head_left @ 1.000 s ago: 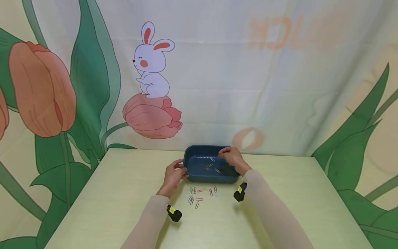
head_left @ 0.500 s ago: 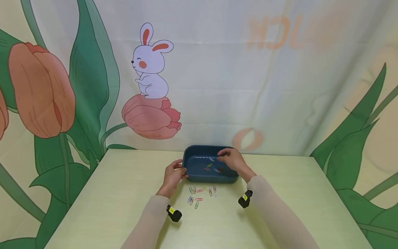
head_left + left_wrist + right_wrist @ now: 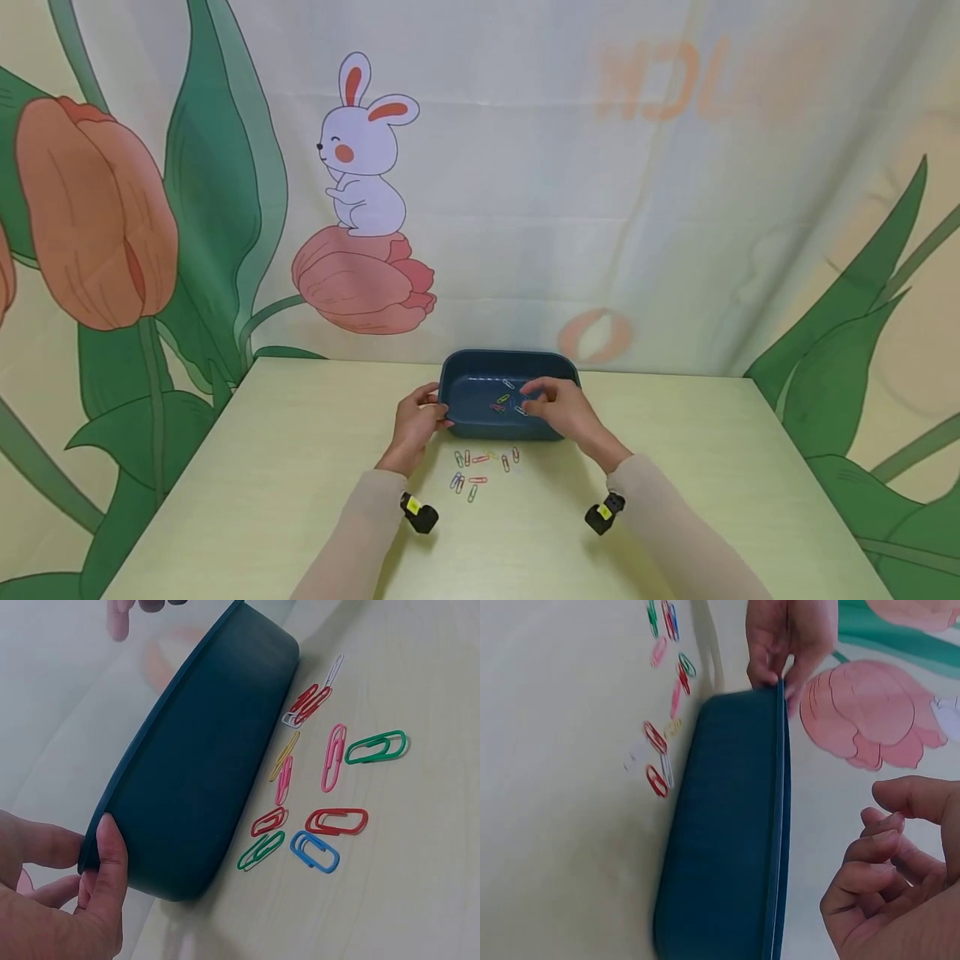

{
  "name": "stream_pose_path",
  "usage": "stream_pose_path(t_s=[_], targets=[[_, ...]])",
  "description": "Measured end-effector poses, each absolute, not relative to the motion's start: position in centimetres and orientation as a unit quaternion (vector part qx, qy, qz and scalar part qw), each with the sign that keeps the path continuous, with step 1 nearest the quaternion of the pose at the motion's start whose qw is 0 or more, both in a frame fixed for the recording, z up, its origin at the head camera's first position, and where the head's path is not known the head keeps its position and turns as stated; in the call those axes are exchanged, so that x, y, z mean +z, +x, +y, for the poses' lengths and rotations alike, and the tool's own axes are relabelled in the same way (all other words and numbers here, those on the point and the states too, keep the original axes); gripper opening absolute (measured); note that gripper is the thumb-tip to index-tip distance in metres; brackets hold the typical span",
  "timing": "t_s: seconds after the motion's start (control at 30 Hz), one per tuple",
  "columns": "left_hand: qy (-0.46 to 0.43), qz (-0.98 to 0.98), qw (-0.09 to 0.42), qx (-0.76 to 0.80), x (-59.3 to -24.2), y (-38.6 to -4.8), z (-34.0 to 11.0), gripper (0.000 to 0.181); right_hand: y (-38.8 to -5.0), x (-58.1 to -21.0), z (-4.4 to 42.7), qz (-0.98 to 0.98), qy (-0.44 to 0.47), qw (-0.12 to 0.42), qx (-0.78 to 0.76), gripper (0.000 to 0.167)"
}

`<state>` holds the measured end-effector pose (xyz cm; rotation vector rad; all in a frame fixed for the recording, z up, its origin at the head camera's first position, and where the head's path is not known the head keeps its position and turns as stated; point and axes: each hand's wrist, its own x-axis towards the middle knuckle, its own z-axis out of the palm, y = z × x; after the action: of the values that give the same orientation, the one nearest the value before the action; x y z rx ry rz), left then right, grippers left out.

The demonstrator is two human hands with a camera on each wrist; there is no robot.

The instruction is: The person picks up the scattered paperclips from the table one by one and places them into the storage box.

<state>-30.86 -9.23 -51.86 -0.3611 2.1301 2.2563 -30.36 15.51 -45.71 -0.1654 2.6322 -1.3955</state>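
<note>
A dark blue rectangular plastic bin (image 3: pixel 495 432) stands on the table, with several paperclips inside, among them a yellow one (image 3: pixel 503 399) and a white one (image 3: pixel 508 384). My left hand (image 3: pixel 414 425) pinches the bin's left rim; in the left wrist view its thumb (image 3: pixel 111 862) presses the outer wall. Over the bin's right half hovers my right hand (image 3: pixel 566 412), its fingers loosely curled. The right wrist view shows a gap between its thumb (image 3: pixel 900 795) and fingers, and nothing held there. That hand hides part of the bin's floor.
Several coloured paperclips lie on the table before the bin, including a green one (image 3: pixel 376 747), a pink one (image 3: pixel 334 757) and a blue one (image 3: pixel 315 852). Behind the pale table (image 3: pixel 315 433) hangs a printed curtain (image 3: pixel 510 208) with a rabbit and tulips.
My right hand has come lower and nearer over the bin, its forearm shifting right and toward me. My left hand keeps its hold on the rim.
</note>
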Motion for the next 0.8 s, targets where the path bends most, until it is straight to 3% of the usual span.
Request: stream_pose_path(t_s=[0.33,0.8], targets=[[-0.119,0.679,0.007,0.724,-51.9,-31.0,-9.3,0.051,-27.2,-46.8,16.3,0.88,-0.093,0.079,-0.459,0.019],[-0.114,0.679,0.007,0.725,-52.0,-30.9,-9.3,0.051,-25.8,-50.5,17.2,0.885,-0.084,0.113,-0.445,0.026]])
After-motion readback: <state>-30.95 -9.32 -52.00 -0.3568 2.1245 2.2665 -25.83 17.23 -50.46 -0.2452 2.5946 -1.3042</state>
